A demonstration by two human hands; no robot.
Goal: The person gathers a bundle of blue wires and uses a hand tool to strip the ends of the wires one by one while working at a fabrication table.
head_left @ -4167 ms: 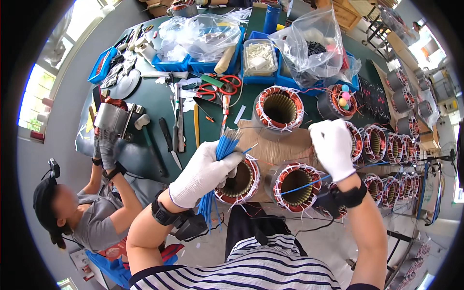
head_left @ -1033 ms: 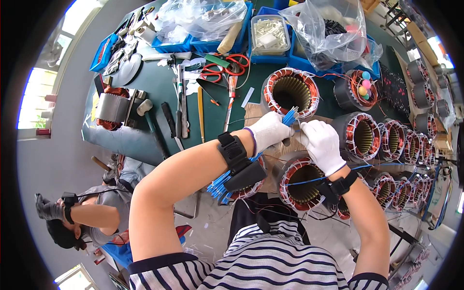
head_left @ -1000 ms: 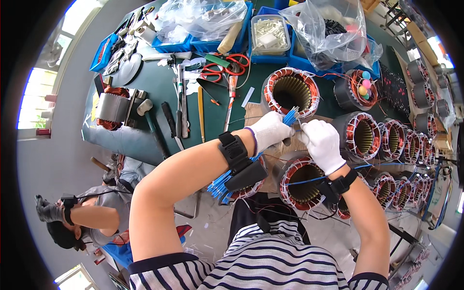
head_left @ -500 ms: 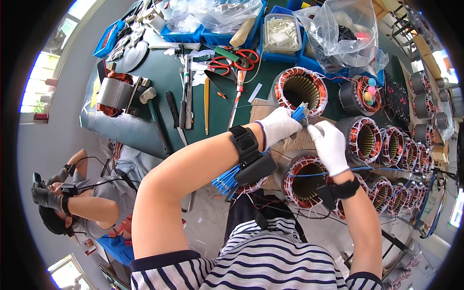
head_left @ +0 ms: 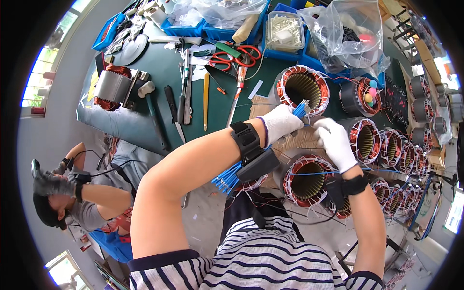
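My left hand (head_left: 282,126), in a white knit glove, is closed around a bundle of blue wires (head_left: 300,109). Their pale ends poke up past its fingers. The bundle's other end (head_left: 227,180) fans out below my left wrist, with its middle hidden by my forearm. Just right of the wire ends is my right hand (head_left: 334,144), also gloved, its fingers curled together; what they pinch, if anything, is too small to make out. Behind the bundle stands a motor stator (head_left: 323,92) with laced copper windings. Another stator (head_left: 311,198) lies nearer, between my arms.
More stators (head_left: 363,140) line the right side. On the green table (head_left: 159,67) lie a hammer (head_left: 152,111), a knife (head_left: 173,108), red-handled scissors (head_left: 249,57) and a yellow stick (head_left: 206,101). Blue bins (head_left: 285,55) stand at the back. Another person (head_left: 92,203) works at lower left.
My right hand has shifted slightly right, away from the wire ends, while my left hand keeps its grip. The other person's arms and head have moved.
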